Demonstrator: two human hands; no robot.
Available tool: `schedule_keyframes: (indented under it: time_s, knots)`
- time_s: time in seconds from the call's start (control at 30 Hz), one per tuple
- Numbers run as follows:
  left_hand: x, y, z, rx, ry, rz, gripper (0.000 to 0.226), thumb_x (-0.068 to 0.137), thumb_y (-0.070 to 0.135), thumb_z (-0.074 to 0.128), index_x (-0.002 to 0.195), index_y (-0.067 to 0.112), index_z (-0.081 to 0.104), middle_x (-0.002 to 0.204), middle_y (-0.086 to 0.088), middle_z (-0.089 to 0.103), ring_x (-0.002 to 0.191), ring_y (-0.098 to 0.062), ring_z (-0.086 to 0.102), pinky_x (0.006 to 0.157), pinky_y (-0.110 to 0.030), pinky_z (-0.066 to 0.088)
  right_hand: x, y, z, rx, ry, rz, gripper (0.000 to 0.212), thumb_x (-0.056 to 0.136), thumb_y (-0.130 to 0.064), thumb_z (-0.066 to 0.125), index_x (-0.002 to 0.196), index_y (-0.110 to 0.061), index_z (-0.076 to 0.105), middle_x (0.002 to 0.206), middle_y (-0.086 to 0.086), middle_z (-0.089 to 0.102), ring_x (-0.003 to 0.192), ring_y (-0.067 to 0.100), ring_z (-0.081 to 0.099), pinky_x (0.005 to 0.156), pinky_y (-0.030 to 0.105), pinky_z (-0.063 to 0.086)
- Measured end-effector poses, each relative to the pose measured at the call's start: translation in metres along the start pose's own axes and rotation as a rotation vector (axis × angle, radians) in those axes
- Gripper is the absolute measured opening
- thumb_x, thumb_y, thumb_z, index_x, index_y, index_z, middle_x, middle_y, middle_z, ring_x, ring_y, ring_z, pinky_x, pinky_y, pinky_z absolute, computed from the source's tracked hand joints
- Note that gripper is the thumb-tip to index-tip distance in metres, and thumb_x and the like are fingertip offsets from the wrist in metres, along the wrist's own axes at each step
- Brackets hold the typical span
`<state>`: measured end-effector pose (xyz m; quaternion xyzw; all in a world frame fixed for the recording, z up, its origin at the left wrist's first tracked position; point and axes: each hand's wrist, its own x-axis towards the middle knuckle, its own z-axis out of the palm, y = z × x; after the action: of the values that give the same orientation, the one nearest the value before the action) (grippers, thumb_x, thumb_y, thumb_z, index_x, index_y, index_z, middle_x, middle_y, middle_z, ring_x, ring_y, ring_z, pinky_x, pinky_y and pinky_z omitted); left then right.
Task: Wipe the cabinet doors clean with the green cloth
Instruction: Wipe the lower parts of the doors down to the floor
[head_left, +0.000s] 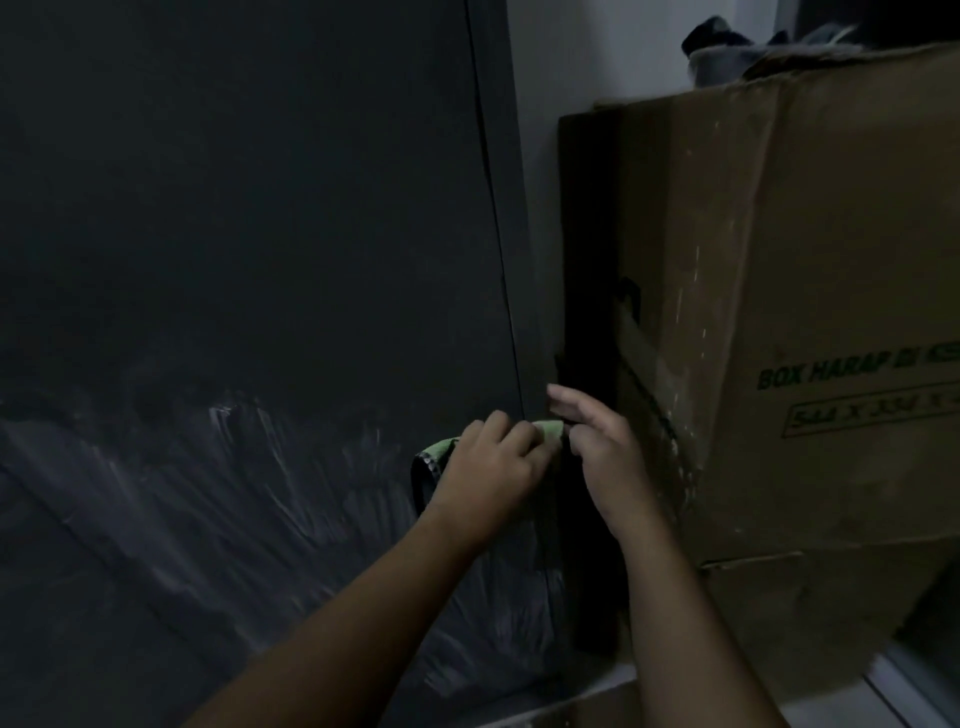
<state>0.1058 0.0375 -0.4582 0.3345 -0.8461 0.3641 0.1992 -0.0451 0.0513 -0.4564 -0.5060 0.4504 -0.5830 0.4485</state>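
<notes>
Cloth comes first: a small green rag with a dark checked edge (441, 451) sits bunched low against the dark matte cabinet door (249, 249), close to its right edge seam. The left hand (493, 467) is curled over it, gripping; the right hand (597, 441) pinches the cloth's far end, its other fingers loosely spread. Pale wipe streaks mark the door's lower part. This looks like regathering the cloth mid-wipe; next likely calls for pressing it flat and sweeping. A large brown cardboard box (779, 312) stands just beside.
</notes>
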Motion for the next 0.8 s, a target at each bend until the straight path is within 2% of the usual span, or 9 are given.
schedule_keyframes:
  time_s: [0.07, 0.17, 0.27, 0.37, 0.43, 0.5, 0.57, 0.67, 0.8]
  knots:
    - [-0.007, 0.009, 0.008, 0.007, -0.075, 0.06, 0.038, 0.083, 0.02, 0.044, 0.106, 0.024, 0.075, 0.088, 0.001, 0.064, 0.071, -0.023, 0.054, 0.054, -0.032, 0.041, 0.001, 0.003, 0.001, -0.001, 0.015, -0.007, 0.049, 0.094, -0.001, 0.044, 0.128, -0.03, 0.063, 0.129, -0.003, 0.061, 0.123, 0.006, 0.054, 0.093, 0.023, 0.044]
    - [-0.017, 0.019, 0.011, -0.045, -0.235, 0.054, 0.032, 0.071, 0.026, 0.073, 0.103, 0.03, 0.076, 0.087, 0.004, 0.064, 0.074, -0.021, 0.055, 0.055, -0.032, 0.044, 0.0, 0.006, 0.002, -0.028, 0.006, -0.027, 0.054, 0.079, -0.013, 0.046, 0.126, -0.035, 0.061, 0.13, -0.006, 0.061, 0.125, 0.004, 0.053, 0.1, 0.028, 0.043]
    - [-0.023, 0.018, 0.006, -0.141, -0.261, -0.085, 0.036, 0.067, 0.029, 0.085, 0.101, 0.029, 0.075, 0.091, 0.004, 0.066, 0.077, -0.021, 0.056, 0.059, -0.032, 0.047, -0.001, 0.008, 0.001, -0.122, 0.052, -0.065, 0.054, 0.087, 0.001, 0.049, 0.124, -0.038, 0.06, 0.125, -0.009, 0.063, 0.124, 0.011, 0.056, 0.103, 0.035, 0.044]
    - [-0.03, 0.001, -0.011, -0.382, -0.098, -0.301, 0.039, 0.071, 0.02, 0.083, 0.108, 0.023, 0.072, 0.103, 0.002, 0.068, 0.085, -0.02, 0.06, 0.069, -0.032, 0.051, -0.01, 0.004, 0.011, -0.164, 0.272, -0.212, 0.057, 0.08, -0.008, 0.052, 0.13, -0.033, 0.057, 0.125, -0.007, 0.062, 0.119, 0.009, 0.056, 0.099, 0.023, 0.045]
    - [-0.029, -0.011, -0.035, -0.59, 0.116, -0.582, 0.033, 0.077, 0.011, 0.078, 0.108, 0.021, 0.071, 0.104, 0.006, 0.068, 0.09, -0.012, 0.062, 0.078, -0.023, 0.049, -0.019, -0.006, 0.024, -0.184, 0.37, -0.43, 0.057, 0.073, -0.01, 0.051, 0.128, -0.02, 0.059, 0.123, -0.002, 0.063, 0.115, 0.012, 0.059, 0.097, 0.027, 0.049]
    - [-0.022, -0.019, -0.064, -0.801, 0.319, -0.895, 0.021, 0.085, 0.01, 0.075, 0.103, 0.021, 0.071, 0.1, 0.013, 0.07, 0.091, -0.002, 0.064, 0.078, -0.012, 0.047, -0.028, -0.015, 0.045, -0.324, 0.291, -0.665, 0.052, 0.073, -0.013, 0.052, 0.124, -0.009, 0.061, 0.121, 0.003, 0.064, 0.113, 0.019, 0.062, 0.095, 0.044, 0.052]
    - [-0.018, -0.028, -0.085, -0.986, 0.407, -1.059, 0.016, 0.087, 0.008, 0.073, 0.099, 0.018, 0.07, 0.093, 0.01, 0.071, 0.088, -0.002, 0.067, 0.075, -0.012, 0.05, -0.042, -0.018, 0.074, -0.474, 0.116, -0.765, 0.058, 0.078, -0.02, 0.054, 0.136, -0.009, 0.057, 0.139, 0.007, 0.053, 0.13, 0.021, 0.052, 0.104, 0.048, 0.047]
    - [-0.03, -0.048, -0.1, -1.219, 0.358, -1.077, 0.016, 0.09, 0.001, 0.068, 0.104, 0.009, 0.068, 0.098, -0.001, 0.073, 0.095, -0.01, 0.07, 0.079, -0.023, 0.056, -0.052, -0.009, 0.112, -0.497, 0.011, -0.698, 0.074, 0.085, -0.026, 0.057, 0.155, -0.016, 0.033, 0.161, 0.007, 0.021, 0.15, 0.02, 0.023, 0.12, 0.033, 0.029]
    - [-0.062, -0.071, -0.109, -1.286, 0.156, -0.856, 0.036, 0.093, -0.012, 0.054, 0.117, 0.012, 0.065, 0.113, -0.001, 0.071, 0.111, -0.011, 0.066, 0.093, -0.033, 0.055, -0.037, 0.02, 0.136, -0.705, 0.16, -0.739, 0.071, 0.094, -0.022, 0.061, 0.157, -0.018, 0.028, 0.164, 0.005, 0.014, 0.148, 0.026, 0.024, 0.115, 0.035, 0.031]
